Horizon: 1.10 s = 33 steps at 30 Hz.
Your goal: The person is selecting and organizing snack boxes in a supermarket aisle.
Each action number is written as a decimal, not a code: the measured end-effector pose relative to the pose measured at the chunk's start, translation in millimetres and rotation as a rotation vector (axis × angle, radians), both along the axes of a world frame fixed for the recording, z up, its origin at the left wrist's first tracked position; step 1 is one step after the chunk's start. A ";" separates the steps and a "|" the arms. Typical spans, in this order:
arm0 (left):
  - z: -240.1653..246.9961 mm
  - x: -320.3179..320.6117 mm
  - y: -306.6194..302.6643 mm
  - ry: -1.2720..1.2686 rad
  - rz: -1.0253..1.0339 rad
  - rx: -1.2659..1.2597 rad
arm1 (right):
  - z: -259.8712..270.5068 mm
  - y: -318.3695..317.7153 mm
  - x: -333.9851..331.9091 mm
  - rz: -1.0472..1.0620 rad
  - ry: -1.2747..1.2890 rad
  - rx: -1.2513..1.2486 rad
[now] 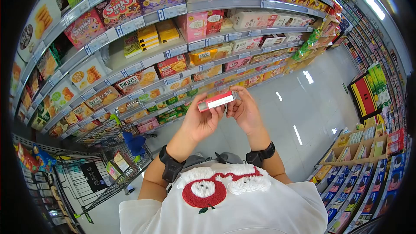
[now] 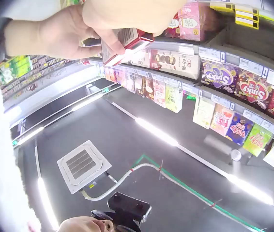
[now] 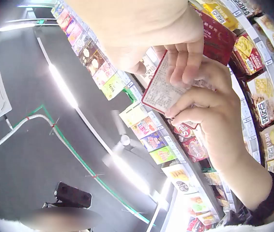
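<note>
Both hands hold a small red and white box at chest height, its long side tilted up to the right in the head view. My left hand grips the box's left end from below, fingers bent around it. At the other end, my right hand has its fingers curled against the box. A panel of dense small print on the box shows in the right wrist view, partly covered by fingers. From the left wrist, a printed end of the box shows beneath the near hand.
Long shelves of boxed snacks run ahead. A wire shopping cart with a few packages stands at the left. Grey tiled floor stretches away on the right, past a low display of cartons.
</note>
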<state>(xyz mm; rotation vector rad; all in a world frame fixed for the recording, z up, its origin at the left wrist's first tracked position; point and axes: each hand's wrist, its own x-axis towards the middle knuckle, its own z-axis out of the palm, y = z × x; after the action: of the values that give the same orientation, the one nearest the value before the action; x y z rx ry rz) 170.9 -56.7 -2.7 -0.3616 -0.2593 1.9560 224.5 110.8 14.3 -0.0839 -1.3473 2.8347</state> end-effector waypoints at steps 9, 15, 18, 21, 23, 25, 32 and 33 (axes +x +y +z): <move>2.6 -21.0 -11.4 0.016 0.029 -0.068 | -10.0 -6.3 -28.0 -0.001 -0.007 -0.032; 17.8 -39.7 8.2 0.843 0.291 -0.577 | -17.4 16.1 -65.2 -0.157 0.263 0.281; 21.5 -73.9 16.5 1.188 0.264 -0.659 | -11.0 37.4 -90.3 -0.063 0.303 0.249; 28.6 -111.1 27.7 1.290 0.245 -0.649 | 10.4 46.8 -114.7 -0.076 0.229 0.020; 27.3 -137.3 37.6 1.277 0.236 -0.472 | 20.2 53.9 -134.7 -0.048 0.137 -0.295; 28.1 -148.0 51.5 1.217 0.235 -0.486 | 14.0 73.5 -146.1 0.249 0.035 -0.560; 16.3 -183.5 87.1 0.928 0.134 -0.474 | 4.0 105.0 -177.9 0.306 -0.101 -0.609; 14.2 -187.1 90.3 0.906 0.124 -0.448 | 3.4 108.2 -180.7 0.282 -0.144 -0.616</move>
<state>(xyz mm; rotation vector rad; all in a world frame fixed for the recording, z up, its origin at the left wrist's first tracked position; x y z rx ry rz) -16.2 33.6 11.4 0.2861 0.7605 2.0877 43.7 219.0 17.7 -0.1047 -0.4735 3.4333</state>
